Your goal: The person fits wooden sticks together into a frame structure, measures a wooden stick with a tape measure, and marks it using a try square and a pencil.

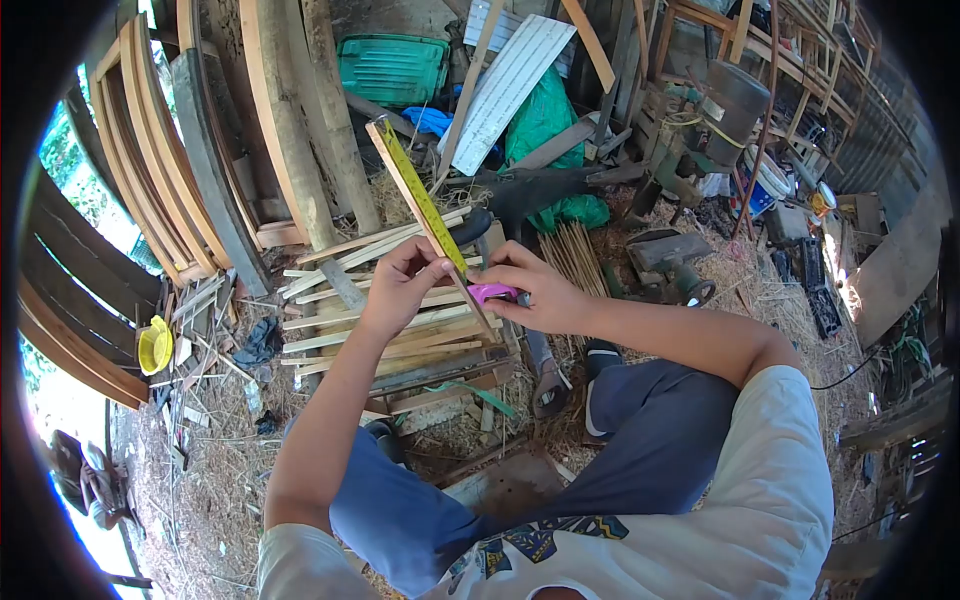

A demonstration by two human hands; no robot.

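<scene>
A thin wooden strip (400, 180) slants up and away from me, with the yellow blade of a tape measure (420, 195) lying along it. My left hand (408, 283) pinches the strip and the blade near the middle of the strip. In my right hand (533, 288) is the pink case of the tape measure, held against the lower part of the strip. Below both hands several pale wooden slats (400, 345) lie on a low stack.
Long curved boards (160, 150) lean at the left. A green crate (393, 70) and a white corrugated panel (510, 95) are behind. A yellow bowl (155, 346) lies at the left; a machine (690, 140) stands at the right. Wood shavings cover the ground.
</scene>
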